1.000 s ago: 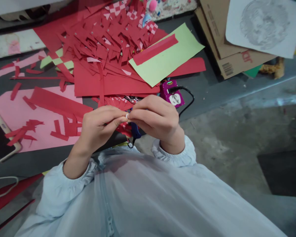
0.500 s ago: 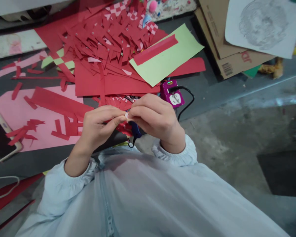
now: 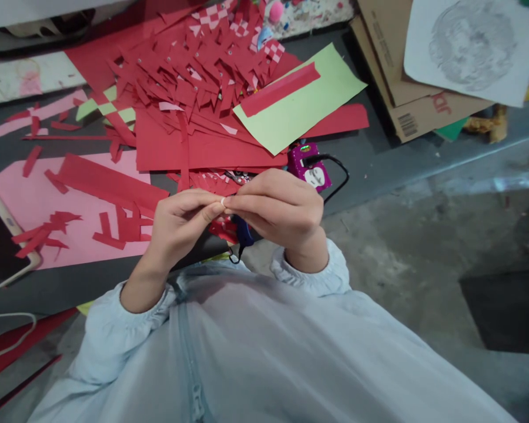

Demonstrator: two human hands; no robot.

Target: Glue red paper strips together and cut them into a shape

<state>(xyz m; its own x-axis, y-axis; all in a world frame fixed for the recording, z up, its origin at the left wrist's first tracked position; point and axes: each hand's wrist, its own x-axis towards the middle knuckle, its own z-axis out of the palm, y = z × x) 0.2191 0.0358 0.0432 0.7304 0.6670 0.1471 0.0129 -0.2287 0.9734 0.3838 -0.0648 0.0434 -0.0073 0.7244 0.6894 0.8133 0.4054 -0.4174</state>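
My left hand (image 3: 178,223) and my right hand (image 3: 282,208) meet fingertip to fingertip over the table's front edge. Pinched between them is a tiny white piece (image 3: 223,201), mostly covered by the fingers; its kind is too small to make out. Both hands are closed, thumbs against forefingers. Below them lie red paper scraps (image 3: 223,229) and a dark blue object (image 3: 243,232) with a black loop, partly hidden by my right hand. Just beyond my right hand sits a purple box (image 3: 308,167) with a black cable.
Red cut paper strips (image 3: 180,76) are heaped at the back. A green sheet (image 3: 300,111) carries a red strip. Pink paper (image 3: 79,247) with red scraps and a phone (image 3: 2,247) lie at left. Cardboard (image 3: 423,114) and a printed drawing (image 3: 471,47) are at the right.
The fingertips have drawn closer together, and less of the white piece shows between them. My right hand has shifted slightly left at the fingertips. The papers around look unchanged.
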